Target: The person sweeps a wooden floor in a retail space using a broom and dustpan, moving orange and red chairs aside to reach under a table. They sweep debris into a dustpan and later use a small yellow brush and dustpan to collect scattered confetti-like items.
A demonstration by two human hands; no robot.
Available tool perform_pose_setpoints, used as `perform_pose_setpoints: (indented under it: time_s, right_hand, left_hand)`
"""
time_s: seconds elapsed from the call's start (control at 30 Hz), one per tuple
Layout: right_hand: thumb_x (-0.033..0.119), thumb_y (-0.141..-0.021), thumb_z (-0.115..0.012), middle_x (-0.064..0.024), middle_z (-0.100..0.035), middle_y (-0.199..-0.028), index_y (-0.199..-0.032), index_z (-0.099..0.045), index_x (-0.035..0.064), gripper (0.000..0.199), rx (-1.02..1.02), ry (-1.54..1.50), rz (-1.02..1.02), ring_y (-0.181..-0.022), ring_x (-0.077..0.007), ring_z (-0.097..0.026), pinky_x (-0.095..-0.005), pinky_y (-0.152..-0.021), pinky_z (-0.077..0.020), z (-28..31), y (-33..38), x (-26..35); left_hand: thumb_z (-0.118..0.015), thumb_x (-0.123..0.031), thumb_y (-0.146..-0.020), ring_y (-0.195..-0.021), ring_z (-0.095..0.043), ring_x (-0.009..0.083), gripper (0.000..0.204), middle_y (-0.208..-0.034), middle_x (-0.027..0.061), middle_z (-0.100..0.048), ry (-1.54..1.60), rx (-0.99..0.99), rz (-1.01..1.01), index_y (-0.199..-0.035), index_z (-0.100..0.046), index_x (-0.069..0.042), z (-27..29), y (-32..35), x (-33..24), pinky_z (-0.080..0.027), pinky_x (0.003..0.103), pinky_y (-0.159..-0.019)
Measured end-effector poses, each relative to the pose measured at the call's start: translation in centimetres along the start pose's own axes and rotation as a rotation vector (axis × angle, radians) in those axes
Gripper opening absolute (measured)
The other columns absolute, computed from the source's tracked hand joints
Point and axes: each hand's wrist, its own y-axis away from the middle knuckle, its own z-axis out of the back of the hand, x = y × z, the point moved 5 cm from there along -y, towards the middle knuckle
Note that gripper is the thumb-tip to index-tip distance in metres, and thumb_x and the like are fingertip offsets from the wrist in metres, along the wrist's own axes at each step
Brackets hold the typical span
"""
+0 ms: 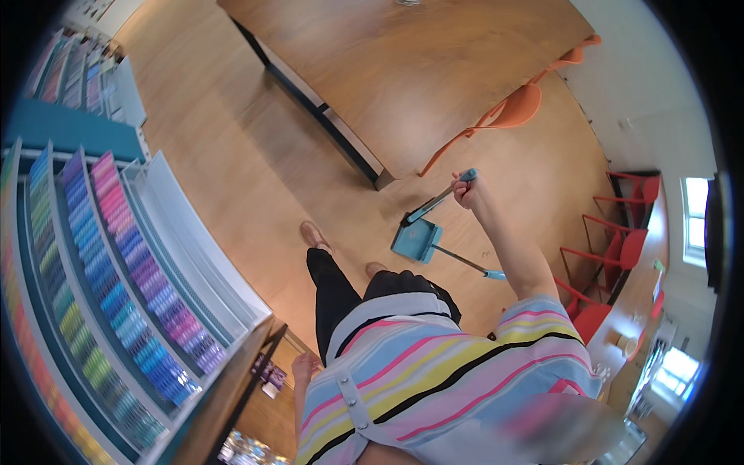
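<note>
My right hand point(463, 191) is stretched forward, its fingers wrapped round the blue-topped handle of a small broom point(436, 204). The dark bristle end of the broom is down at the rim of a teal dustpan point(417, 239). That dustpan rests on the floor in front of my feet, and its long thin handle slants toward the right under my forearm. By my left hip hangs my left hand point(304, 367), its fingers loosely curled with nothing visible in them. It is near the wooden edge of a display unit.
A large wooden table point(434, 70) stands ahead, with orange chairs point(518, 107) along its right side. To my left, a rack point(132, 271) holds rows of colourful small items. Red chairs point(624, 249) line a counter point(632, 318) at the right. My shoe point(315, 236) is on the wooden floor.
</note>
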Motion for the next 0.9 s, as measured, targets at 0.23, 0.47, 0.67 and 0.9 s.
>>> perform_pose_setpoints:
  time_s: [0.23,0.47,0.67,0.9]
  right_hand:
    - [0.022,-0.079,-0.05,-0.0007,-0.046,-0.054,-0.067,-0.049,0.0095,0.017,-0.029,0.035,0.108,-0.044,-0.0108,-0.044,-0.0198,-0.035,-0.0386,0.5,-4.7,1.9]
    - [0.04,-0.086,-0.046,-0.0075,-0.055,-0.061,-0.066,-0.047,0.0076,0.038,-0.136,-0.097,0.237,-0.051,-0.0173,-0.053,-0.0271,-0.048,-0.0492,-0.8,-7.8,0.7]
    - [0.059,-0.085,-0.042,-0.0046,-0.054,-0.054,-0.073,-0.053,0.0096,0.052,-0.252,0.039,0.32,-0.044,-0.0118,-0.051,-0.022,-0.039,-0.0423,-4.0,-6.6,-0.5]
    - [0.07,-0.08,-0.039,-0.007,-0.058,-0.058,-0.082,-0.055,0.0113,0.061,-0.413,-0.103,0.284,-0.042,-0.0128,-0.05,-0.0267,-0.037,-0.0395,-4.6,-3.6,-2.1]
  left_hand:
    - [-0.051,-0.022,-0.089,-0.071,-0.063,0.0189,0.025,-0.088,0.0136,-0.063,0.035,0.118,0.005,-0.103,-0.053,-0.002,6.1,-11.4,-20.0,-0.051,0.028,-0.055]
    - [-0.053,-0.022,-0.091,-0.072,-0.065,0.0184,0.024,-0.084,0.0106,-0.063,-0.041,0.062,-0.265,-0.102,-0.053,-0.001,11.7,-18.7,-47.4,-0.052,0.025,-0.056]
    - [-0.052,-0.023,-0.091,-0.074,-0.064,0.0181,0.025,-0.089,0.0101,-0.062,-0.194,0.076,-0.329,-0.105,-0.051,-0.003,10.3,-22.0,-63.3,-0.052,0.027,-0.059]
    - [-0.054,-0.021,-0.089,-0.071,-0.062,0.0162,0.034,-0.088,0.0083,-0.06,-0.518,0.188,-0.353,-0.117,-0.046,-0.003,2.4,-22.1,-75.9,-0.049,0.027,-0.055]
